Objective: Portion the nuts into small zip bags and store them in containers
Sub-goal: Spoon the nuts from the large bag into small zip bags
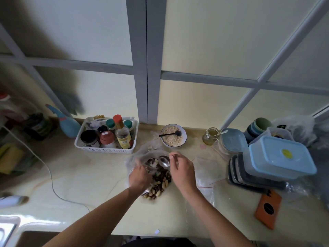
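Observation:
A large clear bag of mixed nuts [161, 184] lies on the counter in front of me, with pale and dark nuts showing through it. My left hand [139, 176] grips a small clear zip bag [149, 165] over the nuts. My right hand [183, 171] pinches the handle of a metal spoon [164, 161], whose bowl hangs just above the small bag's mouth. Empty zip bags [207, 172] lie flat to the right of the nuts. Stacked plastic containers with blue lids [277, 157] stand at the right.
A white basket of bottles and jars [106, 135] sits at the back left. A bowl of oats with a black spoon [173, 136] and a small glass jar [211, 136] stand behind the nuts. An orange phone [268, 208] lies at the right; a white cable [49, 175] crosses the left.

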Motion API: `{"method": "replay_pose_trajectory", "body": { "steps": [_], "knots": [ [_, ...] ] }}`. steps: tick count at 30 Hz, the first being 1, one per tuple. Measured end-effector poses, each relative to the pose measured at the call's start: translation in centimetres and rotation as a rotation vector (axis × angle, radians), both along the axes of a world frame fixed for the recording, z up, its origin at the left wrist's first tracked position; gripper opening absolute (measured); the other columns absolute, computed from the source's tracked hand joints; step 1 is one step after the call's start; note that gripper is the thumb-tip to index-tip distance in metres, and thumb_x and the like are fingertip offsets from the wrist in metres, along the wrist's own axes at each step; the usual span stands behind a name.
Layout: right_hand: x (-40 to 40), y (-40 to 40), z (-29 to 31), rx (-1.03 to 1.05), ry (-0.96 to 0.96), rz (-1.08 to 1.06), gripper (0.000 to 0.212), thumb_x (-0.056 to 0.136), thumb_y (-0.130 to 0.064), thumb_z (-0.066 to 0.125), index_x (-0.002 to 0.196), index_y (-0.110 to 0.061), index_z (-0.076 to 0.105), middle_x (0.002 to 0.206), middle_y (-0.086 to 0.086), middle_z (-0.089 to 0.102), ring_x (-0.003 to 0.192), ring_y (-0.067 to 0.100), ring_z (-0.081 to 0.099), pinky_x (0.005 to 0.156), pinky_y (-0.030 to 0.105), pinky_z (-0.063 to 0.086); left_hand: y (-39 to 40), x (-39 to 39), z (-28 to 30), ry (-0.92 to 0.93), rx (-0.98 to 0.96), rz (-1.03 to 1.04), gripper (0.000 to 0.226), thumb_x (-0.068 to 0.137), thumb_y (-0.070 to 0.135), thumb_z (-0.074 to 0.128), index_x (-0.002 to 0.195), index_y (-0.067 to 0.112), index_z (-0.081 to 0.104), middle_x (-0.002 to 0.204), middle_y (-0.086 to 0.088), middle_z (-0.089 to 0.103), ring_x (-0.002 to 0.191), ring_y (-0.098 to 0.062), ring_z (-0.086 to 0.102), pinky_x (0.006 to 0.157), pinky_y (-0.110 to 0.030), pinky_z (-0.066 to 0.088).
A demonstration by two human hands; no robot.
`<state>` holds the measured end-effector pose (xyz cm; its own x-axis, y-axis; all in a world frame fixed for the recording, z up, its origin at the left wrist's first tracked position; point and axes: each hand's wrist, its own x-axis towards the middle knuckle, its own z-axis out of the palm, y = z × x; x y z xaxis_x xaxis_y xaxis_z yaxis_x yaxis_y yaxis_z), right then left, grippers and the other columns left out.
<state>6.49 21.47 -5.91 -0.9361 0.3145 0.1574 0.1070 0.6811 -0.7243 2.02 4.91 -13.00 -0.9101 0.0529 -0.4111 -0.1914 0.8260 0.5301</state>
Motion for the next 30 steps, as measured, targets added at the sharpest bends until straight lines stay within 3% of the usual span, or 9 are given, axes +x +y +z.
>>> {"method": "replay_pose_trajectory", "body": {
  "steps": [5, 8, 11, 15, 20, 23, 26, 28, 30],
  "knots": [
    [0.4, -1.6, -2.5, 0.156, -0.065, 0.047, 0.028, 0.101, -0.029, 0.045, 0.104, -0.022, 0.072, 0.086, 0.002, 0.075, 0.08, 0.027, 0.07, 0.067, 0.038, 0.054, 0.2, 0.3, 1.6, -0.002, -0.125, 0.075, 0.019, 0.084, 0.005, 0.053, 0.1, 0.012, 0.06, 0.095, -0.004, 0.065, 0.086, -0.021, 0.064, 0.078, -0.037, 0.058],
    [0.9, -2.8, -3.2, 0.259, -0.054, 0.062, 0.03, 0.1, -0.033, 0.035, 0.099, -0.025, 0.063, 0.073, 0.0, 0.067, 0.067, 0.027, 0.065, 0.056, 0.035, 0.046, 0.0, 0.0, 2.2, 0.13, -0.069, 0.212, 0.041, 0.082, 0.011, 0.057, 0.119, 0.009, 0.042, 0.098, -0.008, 0.062, 0.1, -0.028, 0.061, 0.088, -0.039, 0.052],
    [1.2, -3.6, -3.6, 0.284, -0.072, 0.071, 0.026, 0.098, -0.033, 0.035, 0.093, -0.023, 0.059, 0.068, 0.003, 0.063, 0.062, 0.029, 0.062, 0.052, 0.033, 0.04, -0.1, -0.4, 2.1, 0.21, -0.086, 0.234, 0.067, 0.085, 0.025, 0.061, 0.141, 0.005, 0.031, 0.12, -0.016, 0.063, 0.12, -0.031, 0.055, 0.102, -0.041, 0.045],
    [1.0, -4.1, -4.4, 0.216, -0.079, 0.08, 0.021, 0.097, -0.03, 0.041, 0.092, -0.021, 0.06, 0.065, 0.005, 0.064, 0.06, 0.031, 0.062, 0.053, 0.03, 0.032, 0.2, -0.2, 2.6, 0.337, -0.154, 0.125, 0.059, 0.087, 0.018, 0.056, 0.14, 0.005, 0.034, 0.12, -0.016, 0.064, 0.115, -0.032, 0.057, 0.098, -0.04, 0.046],
    [0.3, -4.6, -4.4, -0.044, -0.195, 0.01, 0.017, 0.1, -0.023, 0.05, 0.091, -0.017, 0.063, 0.07, 0.007, 0.068, 0.073, 0.032, 0.064, 0.064, 0.038, 0.043, 1.1, -0.3, 3.3, 0.459, -0.143, 0.037, 0.069, 0.084, 0.02, 0.064, 0.144, 0.015, 0.03, 0.114, -0.015, 0.063, 0.106, -0.032, 0.058, 0.09, -0.04, 0.048],
    [-0.5, -4.6, -3.8, -0.275, -0.383, -0.147, 0.019, 0.102, -0.022, 0.05, 0.097, -0.016, 0.068, 0.09, 0.01, 0.073, 0.089, 0.031, 0.066, 0.069, 0.032, 0.04, 1.3, -0.3, 3.3, 0.412, -0.137, 0.003, 0.069, 0.084, 0.02, 0.059, 0.144, 0.014, 0.027, 0.121, -0.015, 0.061, 0.111, -0.031, 0.056, 0.095, -0.04, 0.046],
    [-1.2, -4.1, -4.3, -0.457, -0.5, -0.264, 0.026, 0.102, -0.026, 0.05, 0.105, -0.012, 0.072, 0.103, 0.012, 0.074, 0.1, 0.033, 0.067, 0.076, 0.033, 0.046, 1.2, 0.0, 3.2, 0.363, -0.141, -0.034, 0.072, 0.084, 0.025, 0.058, 0.147, 0.01, 0.025, 0.127, -0.015, 0.059, 0.117, -0.032, 0.053, 0.1, -0.041, 0.043],
    [-1.3, -3.8, -4.6, -0.579, -0.513, -0.316, 0.028, 0.101, -0.025, 0.05, 0.107, -0.01, 0.073, 0.1, 0.009, 0.077, 0.09, 0.032, 0.073, 0.069, 0.033, 0.052, 1.1, 0.2, 3.0, 0.311, -0.151, -0.044, 0.076, 0.085, 0.025, 0.057, 0.149, 0.01, 0.021, 0.126, -0.012, 0.059, 0.118, -0.031, 0.052, 0.1, -0.04, 0.041],
    [-1.2, -3.4, -4.6, -0.776, -0.469, -0.332, 0.023, 0.102, -0.021, 0.048, 0.102, -0.011, 0.07, 0.091, 0.006, 0.079, 0.07, 0.03, 0.076, 0.051, 0.028, 0.05, 0.7, 0.3, 2.5, 0.268, -0.187, -0.043, 0.077, 0.083, 0.022, 0.056, 0.149, 0.01, 0.019, 0.121, -0.009, 0.062, 0.113, -0.03, 0.055, 0.097, -0.039, 0.043]
  ]
}}
